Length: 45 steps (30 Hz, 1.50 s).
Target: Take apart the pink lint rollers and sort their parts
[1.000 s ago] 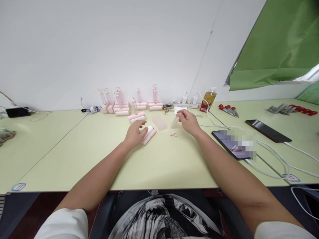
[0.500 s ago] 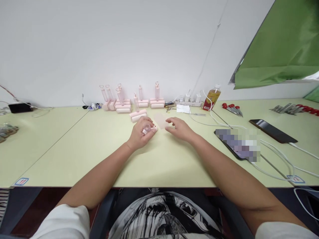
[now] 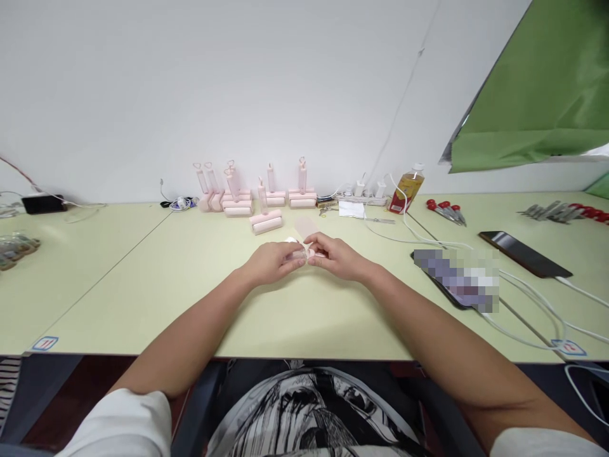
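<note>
My left hand (image 3: 271, 262) and my right hand (image 3: 334, 256) meet over the middle of the pale green table (image 3: 157, 279). Together they pinch a small pink and white lint roller part (image 3: 301, 253), which the fingers mostly cover. A translucent pink cover (image 3: 305, 226) lies flat just behind the hands. One pink lint roller (image 3: 267, 221) lies on its side beyond them, and a row of upright pink lint rollers (image 3: 257, 190) stands at the wall.
A phone (image 3: 451, 276) and a second dark phone (image 3: 524, 252) lie on the right with white cables (image 3: 528, 298). An oil bottle (image 3: 405, 188), a power strip (image 3: 361, 198), red-handled tools (image 3: 446, 211) and a folded white cloth (image 3: 351, 209) sit at the back.
My right hand came back from the far side of the table and joined my left hand. The left hand lifted the roller part off the table; both now grip it.
</note>
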Tool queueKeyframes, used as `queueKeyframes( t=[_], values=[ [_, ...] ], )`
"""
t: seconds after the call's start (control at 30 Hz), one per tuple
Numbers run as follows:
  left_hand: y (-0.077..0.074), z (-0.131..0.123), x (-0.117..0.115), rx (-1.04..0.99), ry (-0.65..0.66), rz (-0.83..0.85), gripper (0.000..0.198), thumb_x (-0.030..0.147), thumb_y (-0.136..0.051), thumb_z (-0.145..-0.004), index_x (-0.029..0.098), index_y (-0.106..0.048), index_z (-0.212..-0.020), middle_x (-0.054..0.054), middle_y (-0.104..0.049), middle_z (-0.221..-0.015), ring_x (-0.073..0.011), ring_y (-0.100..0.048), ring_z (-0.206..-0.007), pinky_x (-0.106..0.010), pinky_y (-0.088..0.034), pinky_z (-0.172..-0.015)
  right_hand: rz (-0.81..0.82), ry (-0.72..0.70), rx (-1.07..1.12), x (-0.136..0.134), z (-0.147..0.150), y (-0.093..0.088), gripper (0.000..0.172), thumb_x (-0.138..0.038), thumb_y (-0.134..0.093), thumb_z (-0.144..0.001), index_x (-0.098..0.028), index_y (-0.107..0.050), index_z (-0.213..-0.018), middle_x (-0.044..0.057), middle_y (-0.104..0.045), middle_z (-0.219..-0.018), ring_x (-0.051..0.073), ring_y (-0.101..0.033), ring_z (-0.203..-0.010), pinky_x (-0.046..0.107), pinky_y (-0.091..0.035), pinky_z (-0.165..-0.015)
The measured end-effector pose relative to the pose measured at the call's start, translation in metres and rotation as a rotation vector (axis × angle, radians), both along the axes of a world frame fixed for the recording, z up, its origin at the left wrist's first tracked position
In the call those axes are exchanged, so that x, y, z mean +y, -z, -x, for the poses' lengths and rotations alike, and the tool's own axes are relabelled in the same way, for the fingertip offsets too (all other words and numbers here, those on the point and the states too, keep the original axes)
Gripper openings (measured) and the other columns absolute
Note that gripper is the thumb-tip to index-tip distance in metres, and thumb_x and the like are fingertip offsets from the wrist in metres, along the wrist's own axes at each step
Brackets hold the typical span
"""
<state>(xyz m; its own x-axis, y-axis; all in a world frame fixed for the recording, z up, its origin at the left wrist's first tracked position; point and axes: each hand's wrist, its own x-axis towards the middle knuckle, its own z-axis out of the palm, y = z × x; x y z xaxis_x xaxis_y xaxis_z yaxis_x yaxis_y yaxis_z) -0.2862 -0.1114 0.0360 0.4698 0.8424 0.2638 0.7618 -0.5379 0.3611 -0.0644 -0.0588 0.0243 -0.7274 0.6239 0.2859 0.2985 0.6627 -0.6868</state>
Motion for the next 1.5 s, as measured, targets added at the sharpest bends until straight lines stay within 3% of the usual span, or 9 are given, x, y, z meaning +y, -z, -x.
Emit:
queueKeyframes(
  t=[0.13,0.4,0.63,0.93,1.1,1.3,1.4,1.5],
  values=[
    [-0.001,-0.001,-0.002,0.037,0.030,0.010,0.044,0.055,-0.041,-0.094,0.024,-0.063,-0.117,-0.002,-0.068,-0.082,-0.0167,-0.060,-0.068,-0.027,-0.037,-0.062,-0.072,0.019,0.013,-0.004,0.001,-0.003,0.020,-0.039,-0.063,-0.086,-0.022,-0.058,-0.095,0.001,-0.067,-0.083,0.015,-0.056,-0.071,0.026,-0.040,-0.063],
    [-0.001,-0.007,-0.003,0.162,-0.098,0.033,0.044,0.061,-0.041,-0.092,0.021,-0.056,-0.084,-0.002,-0.062,-0.066,-0.0175,-0.057,-0.058,-0.027,-0.032,-0.053,-0.152,0.005,0.061,-0.010,0.011,0.004,0.013,-0.036,-0.052,-0.091,-0.023,-0.050,-0.093,0.003,-0.066,-0.085,0.017,-0.059,-0.071,0.028,-0.042,-0.064],
    [0.003,-0.006,-0.002,0.266,-0.131,-0.003,0.040,0.057,-0.041,-0.094,0.020,-0.056,-0.089,-0.004,-0.065,-0.070,-0.0205,-0.062,-0.063,-0.028,-0.032,-0.053,-0.182,-0.007,0.058,-0.010,0.018,0.013,0.015,-0.038,-0.045,-0.094,-0.023,-0.042,-0.091,0.005,-0.063,-0.085,0.018,-0.057,-0.070,0.029,-0.040,-0.062],
    [0.000,-0.009,-0.004,0.535,-0.122,0.002,0.031,0.045,-0.048,-0.093,0.020,-0.062,-0.105,-0.011,-0.070,-0.081,-0.0280,-0.067,-0.070,-0.031,-0.038,-0.057,-0.051,0.020,-0.045,-0.018,0.023,0.026,0.012,-0.033,-0.048,-0.092,-0.023,-0.043,-0.090,0.004,-0.063,-0.083,0.019,-0.056,-0.072,0.029,-0.039,-0.063],
    [-0.002,-0.009,-0.002,0.447,-0.131,-0.020,0.033,0.048,-0.049,-0.092,0.022,-0.062,-0.108,-0.010,-0.071,-0.082,-0.0275,-0.067,-0.073,-0.031,-0.041,-0.060,-0.050,-0.008,0.036,-0.015,0.023,0.028,0.016,-0.038,-0.046,-0.094,-0.023,-0.043,-0.096,0.003,-0.064,-0.090,0.018,-0.056,-0.077,0.029,-0.040,-0.067],
    [-0.009,-0.019,-0.010,0.402,-0.143,-0.031,0.035,0.050,-0.045,-0.093,0.019,-0.060,-0.105,-0.009,-0.070,-0.085,-0.0258,-0.067,-0.075,-0.030,-0.040,-0.060,-0.051,-0.018,0.040,-0.014,0.008,0.002,0.030,-0.049,-0.057,-0.089,-0.024,-0.041,-0.095,-0.005,-0.053,-0.066,0.014,-0.046,-0.057,0.026,-0.034,-0.056],
    [-0.014,-0.027,-0.016,0.283,-0.172,-0.051,0.039,0.053,-0.041,-0.095,0.020,-0.059,-0.100,-0.008,-0.070,-0.083,-0.0239,-0.067,-0.072,-0.029,-0.039,-0.059,-0.069,0.076,0.154,-0.015,0.004,-0.007,0.042,-0.064,-0.054,-0.085,-0.024,-0.042,-0.084,-0.004,-0.048,-0.062,0.013,-0.041,-0.054,0.026,-0.031,-0.052],
    [-0.016,-0.031,-0.020,0.261,-0.192,-0.051,0.037,0.052,-0.042,-0.095,0.020,-0.059,-0.100,-0.007,-0.070,-0.084,-0.0233,-0.067,-0.072,-0.029,-0.038,-0.059,-0.175,0.111,0.132,-0.015,0.005,-0.008,0.054,-0.072,-0.040,-0.088,-0.023,-0.038,-0.066,-0.004,-0.041,-0.055,0.011,-0.035,-0.051,0.027,-0.027,-0.051]
  ],
)
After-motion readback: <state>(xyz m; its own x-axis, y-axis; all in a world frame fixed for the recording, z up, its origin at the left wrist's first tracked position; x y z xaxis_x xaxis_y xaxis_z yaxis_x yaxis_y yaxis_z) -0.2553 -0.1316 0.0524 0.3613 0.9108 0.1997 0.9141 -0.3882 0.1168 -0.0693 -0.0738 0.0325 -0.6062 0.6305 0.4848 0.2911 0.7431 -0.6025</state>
